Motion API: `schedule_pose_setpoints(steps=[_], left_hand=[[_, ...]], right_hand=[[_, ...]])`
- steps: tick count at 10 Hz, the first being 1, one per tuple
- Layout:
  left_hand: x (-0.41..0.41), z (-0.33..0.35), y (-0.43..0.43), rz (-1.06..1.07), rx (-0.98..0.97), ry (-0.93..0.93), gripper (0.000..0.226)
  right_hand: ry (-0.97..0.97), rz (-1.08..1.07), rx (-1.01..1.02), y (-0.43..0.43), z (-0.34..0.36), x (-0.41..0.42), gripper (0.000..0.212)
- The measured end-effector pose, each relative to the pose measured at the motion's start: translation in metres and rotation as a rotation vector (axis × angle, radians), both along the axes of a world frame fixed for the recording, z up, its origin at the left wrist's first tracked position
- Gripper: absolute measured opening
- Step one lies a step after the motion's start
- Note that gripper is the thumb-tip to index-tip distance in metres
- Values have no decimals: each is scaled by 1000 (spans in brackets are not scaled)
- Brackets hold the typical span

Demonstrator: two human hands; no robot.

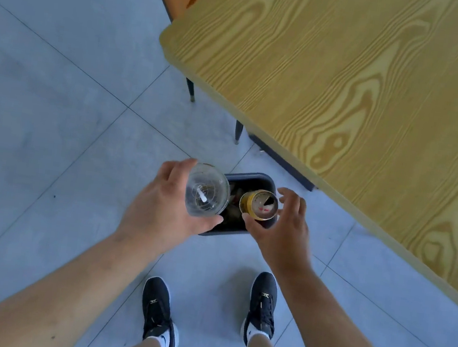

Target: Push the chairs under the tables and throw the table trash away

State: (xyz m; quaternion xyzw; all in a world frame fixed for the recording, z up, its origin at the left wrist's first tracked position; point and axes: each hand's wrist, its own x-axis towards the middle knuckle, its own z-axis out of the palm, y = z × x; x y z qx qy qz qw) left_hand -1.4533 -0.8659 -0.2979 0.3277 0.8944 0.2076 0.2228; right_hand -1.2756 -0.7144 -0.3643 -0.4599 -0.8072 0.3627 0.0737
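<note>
A person's left hand [159,205] curls its fingers round a clear cup [206,190] while the right hand [284,233] grips a gold can [258,205], both over the floor bin [250,177]. The trash step seems underway, and releasing both likely comes next. Wooden surface [349,87] far right.

The cup [207,191] and can [259,205] hide most of the bin [253,176], whose dark contents cannot be made out.

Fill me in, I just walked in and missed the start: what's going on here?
A person stands over a dark trash bin on the tiled floor by a wooden table. The left hand holds a clear plastic cup and the right hand holds a gold can, both above the bin's opening. Neither has been dropped in yet.
</note>
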Motion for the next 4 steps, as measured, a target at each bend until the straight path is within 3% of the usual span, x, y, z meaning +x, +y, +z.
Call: schedule_pose_setpoints(steps=[2, 4], left_hand=[[14, -13, 3, -59, -100, -20, 106], [20, 60, 9, -98, -44, 56, 75]], right_hand=[[-83, 76, -39, -1, 0, 20, 69], [-109, 154, 41, -3, 88, 30, 64]])
